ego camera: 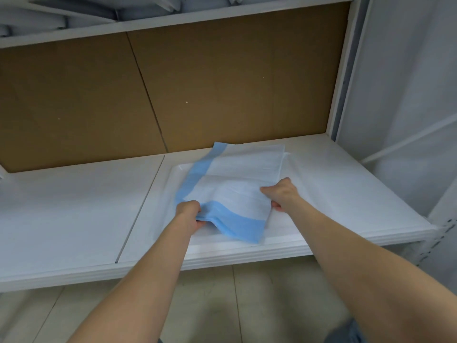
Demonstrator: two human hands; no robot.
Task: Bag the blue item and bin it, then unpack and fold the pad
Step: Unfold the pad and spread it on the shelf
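Observation:
A white pad with blue borders (232, 184) lies partly folded over a shallow white tray (178, 169) on the white shelf (74, 214). My left hand (189, 212) grips the pad's near left blue edge, fingers curled under it. My right hand (280, 193) pinches the pad's right edge, thumb on top. The pad's near corner droops toward the tray's front rim. The far part of the pad lies flat, reaching the brown back panel.
A brown cardboard back panel (222, 82) closes the rear of the shelf. An upper shelf (173, 18) holds grey-white folded items. A white metal upright (346, 70) stands at the right, with a white wall beyond. Beige floor tiles (247, 305) show below the shelf edge.

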